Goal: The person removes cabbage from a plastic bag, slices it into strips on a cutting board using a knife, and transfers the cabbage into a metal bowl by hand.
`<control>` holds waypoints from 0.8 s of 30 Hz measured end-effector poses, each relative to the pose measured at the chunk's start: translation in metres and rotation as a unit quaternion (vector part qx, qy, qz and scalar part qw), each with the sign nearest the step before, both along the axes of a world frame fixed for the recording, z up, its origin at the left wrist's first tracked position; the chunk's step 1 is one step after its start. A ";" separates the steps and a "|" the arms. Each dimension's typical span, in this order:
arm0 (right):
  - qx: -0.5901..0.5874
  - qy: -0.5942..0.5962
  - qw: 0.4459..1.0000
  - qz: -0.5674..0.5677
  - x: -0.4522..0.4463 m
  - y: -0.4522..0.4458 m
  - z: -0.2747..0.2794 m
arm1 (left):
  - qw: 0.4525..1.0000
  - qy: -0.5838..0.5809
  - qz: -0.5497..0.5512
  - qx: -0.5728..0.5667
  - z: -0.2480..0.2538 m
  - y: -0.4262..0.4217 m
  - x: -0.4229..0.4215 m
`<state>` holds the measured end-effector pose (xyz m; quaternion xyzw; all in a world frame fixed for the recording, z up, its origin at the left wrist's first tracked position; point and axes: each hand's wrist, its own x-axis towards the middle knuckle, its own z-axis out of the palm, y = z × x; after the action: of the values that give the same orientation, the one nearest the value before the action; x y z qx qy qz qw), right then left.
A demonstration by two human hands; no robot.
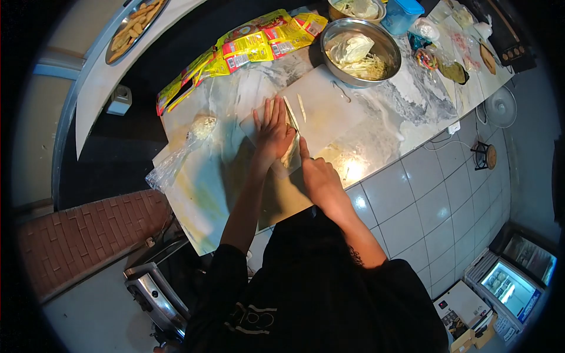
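Note:
A pale, thin strip of food (pixel 288 156) lies on the light cutting board (pixel 326 112). Flat over its left side rests my left hand (pixel 274 134), fingers stretched toward the far side of the board. My right hand (pixel 319 176) is closed around a knife, its index finger extended along the top; the handle is hidden in the palm. The narrow blade (pixel 292 117) runs away from me beside my left hand. Just right of the blade lies a thin loose sliver (pixel 302 108).
A steel bowl (pixel 388 59) with cabbage stands beyond the board, yellow packets (pixel 253 44) to its left. Crumpled plastic wrap (pixel 182 154) lies at left. Bags and a blue container (pixel 402 16) are at far right. The counter's near edge borders the tiled floor.

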<state>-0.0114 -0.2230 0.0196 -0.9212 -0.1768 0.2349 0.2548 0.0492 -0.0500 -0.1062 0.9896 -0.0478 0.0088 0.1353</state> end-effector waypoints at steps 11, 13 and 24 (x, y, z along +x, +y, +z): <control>-0.027 0.017 0.999 0.003 -0.022 -0.009 0.004 | 0.999 -0.038 0.001 0.002 -0.003 -0.002 -0.002; -0.011 0.001 1.000 0.000 -0.017 -0.007 0.000 | 0.998 -0.059 -0.005 0.014 -0.006 -0.002 -0.003; -0.049 0.058 0.997 0.010 -0.029 -0.012 0.009 | 0.999 -0.054 0.003 0.008 0.003 -0.004 -0.004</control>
<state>-0.0407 -0.2353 0.0288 -0.9156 -0.1591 0.2992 0.2165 0.0452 -0.0545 -0.1035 0.9890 -0.0520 0.0620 0.1242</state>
